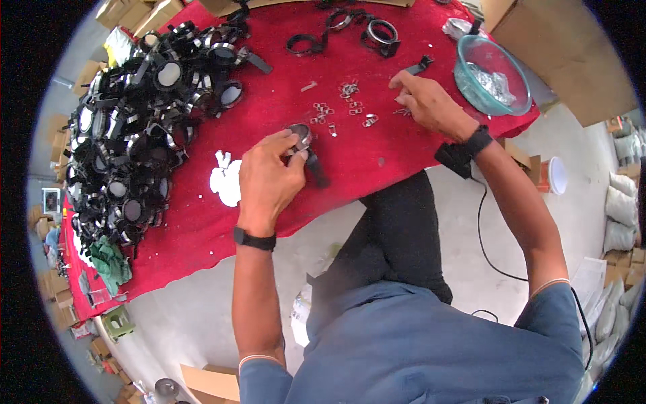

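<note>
My left hand (272,176) is closed on a watch-like piece (300,137) with a round face and a black strap, whose end (316,172) hangs toward the table's near edge. My right hand (437,106) hovers over the red cloth, thumb and forefinger apart, with nothing visible between them. Just past its fingers is a dark strap piece (422,65); whether they touch is hidden. Small metal clips (350,89) lie scattered between my hands, a few close under the right one. White round pieces (226,182) sit left of my left hand.
A large heap of round-faced black strap pieces (168,74) covers the table's left side. Several black rings (382,32) lie at the far side. A teal bowl (471,77) with clear plastic stands at the right. A green cloth (111,264) lies at the left edge, cardboard boxes (565,54) beyond.
</note>
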A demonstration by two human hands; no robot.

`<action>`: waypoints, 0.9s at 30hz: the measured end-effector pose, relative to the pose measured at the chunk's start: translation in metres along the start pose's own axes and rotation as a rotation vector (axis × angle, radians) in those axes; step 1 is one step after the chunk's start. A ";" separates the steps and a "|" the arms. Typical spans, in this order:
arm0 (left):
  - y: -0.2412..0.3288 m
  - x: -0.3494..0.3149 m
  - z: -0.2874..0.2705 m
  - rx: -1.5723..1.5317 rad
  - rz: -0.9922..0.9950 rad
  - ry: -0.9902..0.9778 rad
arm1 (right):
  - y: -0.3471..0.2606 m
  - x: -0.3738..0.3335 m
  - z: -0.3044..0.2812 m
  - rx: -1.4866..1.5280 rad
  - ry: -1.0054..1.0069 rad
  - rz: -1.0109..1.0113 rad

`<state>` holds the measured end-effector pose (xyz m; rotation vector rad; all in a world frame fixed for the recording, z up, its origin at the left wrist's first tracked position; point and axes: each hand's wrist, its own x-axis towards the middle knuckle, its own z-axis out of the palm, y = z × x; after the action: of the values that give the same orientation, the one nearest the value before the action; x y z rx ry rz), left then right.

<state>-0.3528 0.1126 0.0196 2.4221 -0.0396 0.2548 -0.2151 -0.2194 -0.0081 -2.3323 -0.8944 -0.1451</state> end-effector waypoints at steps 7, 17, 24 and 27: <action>-0.004 -0.001 0.004 0.043 0.055 0.062 | -0.102 0.001 0.051 0.865 -0.085 0.464; 0.010 0.001 0.001 0.034 -0.019 0.013 | -0.141 0.013 0.112 1.264 0.112 0.723; 0.012 0.002 -0.001 0.111 -0.020 -0.005 | -0.149 0.017 0.118 1.111 0.058 0.732; 0.008 0.001 0.000 0.093 -0.002 0.006 | -0.143 0.016 0.131 0.966 0.129 0.678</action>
<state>-0.3527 0.1067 0.0252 2.5136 -0.0228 0.2681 -0.3089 -0.0502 -0.0334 -1.5487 -0.0107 0.3459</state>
